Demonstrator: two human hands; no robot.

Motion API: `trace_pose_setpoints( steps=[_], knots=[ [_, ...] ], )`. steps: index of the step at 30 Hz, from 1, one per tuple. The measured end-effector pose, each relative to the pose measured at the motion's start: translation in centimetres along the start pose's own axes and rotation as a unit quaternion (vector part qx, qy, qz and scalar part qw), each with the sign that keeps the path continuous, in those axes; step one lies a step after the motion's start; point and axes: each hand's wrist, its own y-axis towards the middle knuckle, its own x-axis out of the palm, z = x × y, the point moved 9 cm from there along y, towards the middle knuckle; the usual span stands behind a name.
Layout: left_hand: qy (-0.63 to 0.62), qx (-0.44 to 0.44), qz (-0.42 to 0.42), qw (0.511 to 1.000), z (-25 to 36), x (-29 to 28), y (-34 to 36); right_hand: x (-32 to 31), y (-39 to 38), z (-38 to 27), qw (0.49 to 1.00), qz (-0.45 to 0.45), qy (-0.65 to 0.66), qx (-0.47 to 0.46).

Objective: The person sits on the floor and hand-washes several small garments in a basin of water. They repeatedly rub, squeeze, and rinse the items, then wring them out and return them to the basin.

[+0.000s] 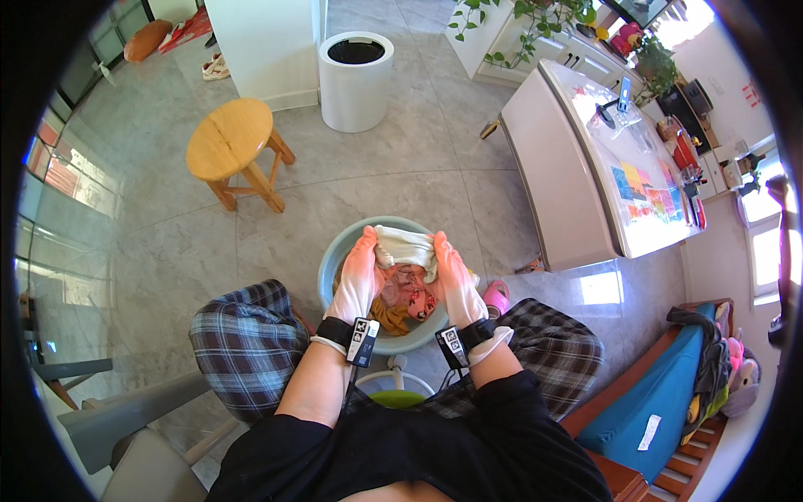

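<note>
My left hand, in a white and coral-pink glove, grips one end of a bunched white cloth. The other end is held in my right hand, gloved the same way. Stretched between the two hands, the cloth is over the far side of a pale grey-green basin. Inside the basin lie wet-looking pink clothes and a mustard-yellow piece of fabric. Both wrists carry black straps with small boxes. Whether the cloth touches the clothes below, I cannot tell.
The basin stands between my knees on a grey tiled floor. Ahead are a round wooden stool and a white bin. To the right stand a white table and a blue cushion; a pink slipper is beside the basin. A grey chair is at left.
</note>
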Motion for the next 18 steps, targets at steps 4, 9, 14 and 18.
trace_pose_setpoints(
  steps=[4, 9, 14, 18],
  knots=[
    [-0.064, -0.004, 0.005, 0.998, 0.4, 0.7, -0.2, 0.3, 0.0, -0.4, 0.999, -0.006, -0.039, -0.026],
    [0.091, -0.013, -0.021, 0.996, 1.0, 1.5, -0.9, 0.7, 0.1, -0.5, 0.997, -0.023, -0.078, -0.01],
    [0.138, -0.017, -0.07, 0.988, 0.8, 1.5, -0.5, 0.4, 0.2, -0.5, 0.995, -0.039, -0.089, 0.021],
    [0.115, 0.081, -0.017, 0.99, 2.2, 0.1, 0.1, -0.2, 0.5, 0.2, 0.988, -0.045, -0.135, 0.053]
  ],
)
